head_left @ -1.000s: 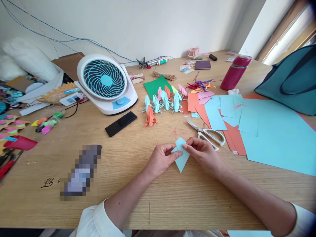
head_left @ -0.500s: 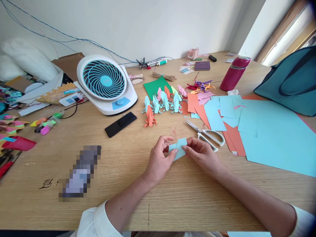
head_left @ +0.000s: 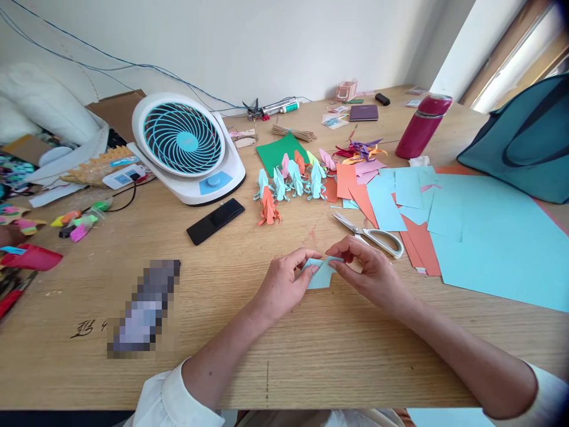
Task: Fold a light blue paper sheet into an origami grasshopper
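Note:
A small folded piece of light blue paper (head_left: 320,277) is held between both hands over the table. My left hand (head_left: 288,279) pinches its left side, thumb on top. The thumb and fingers of my right hand (head_left: 367,267) grip its upper right edge, where a flap stands bent. Scissors with white handles (head_left: 383,242) lie just behind my right hand. Several folded paper figures, light blue ones (head_left: 295,178) and an orange one (head_left: 268,207) among them, stand beyond my hands.
A white fan (head_left: 186,148) stands at the back left, with a black phone (head_left: 216,221) before it. Blue sheets (head_left: 498,237) and orange strips (head_left: 422,246) cover the right side. Farther back are a magenta bottle (head_left: 420,130) and a teal bag (head_left: 528,142).
My right hand has risen slightly, and the paper's right part is now bent at its upper edge. My left hand keeps its pinch. The whole view has shifted a little.

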Available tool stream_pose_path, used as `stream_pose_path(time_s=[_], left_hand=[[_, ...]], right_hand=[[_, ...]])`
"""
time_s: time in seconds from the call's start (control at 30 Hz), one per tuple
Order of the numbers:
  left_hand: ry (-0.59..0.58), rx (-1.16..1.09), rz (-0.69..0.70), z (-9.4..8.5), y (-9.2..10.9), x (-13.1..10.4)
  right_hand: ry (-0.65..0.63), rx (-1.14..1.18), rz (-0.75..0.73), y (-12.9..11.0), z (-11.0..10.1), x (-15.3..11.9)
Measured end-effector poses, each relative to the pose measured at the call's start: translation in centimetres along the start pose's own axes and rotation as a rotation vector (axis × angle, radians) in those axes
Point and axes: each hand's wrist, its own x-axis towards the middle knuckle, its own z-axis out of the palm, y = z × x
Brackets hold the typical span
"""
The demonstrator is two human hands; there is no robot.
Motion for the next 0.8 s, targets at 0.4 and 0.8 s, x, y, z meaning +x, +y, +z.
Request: stream_pose_path(time_s=[0.4, 0.8], left_hand=[[-0.284, 0.340, 0.187, -0.1, -0.9, -0.2], [-0.419, 0.363, 0.135, -0.2, -0.4, -1.5]], right_hand=[[-0.428, -0.157, 0.137, 0.1, -0.7, -0.6], [-0.513, -0.322, 0.126, -0.1, -0.5, -0.5]])
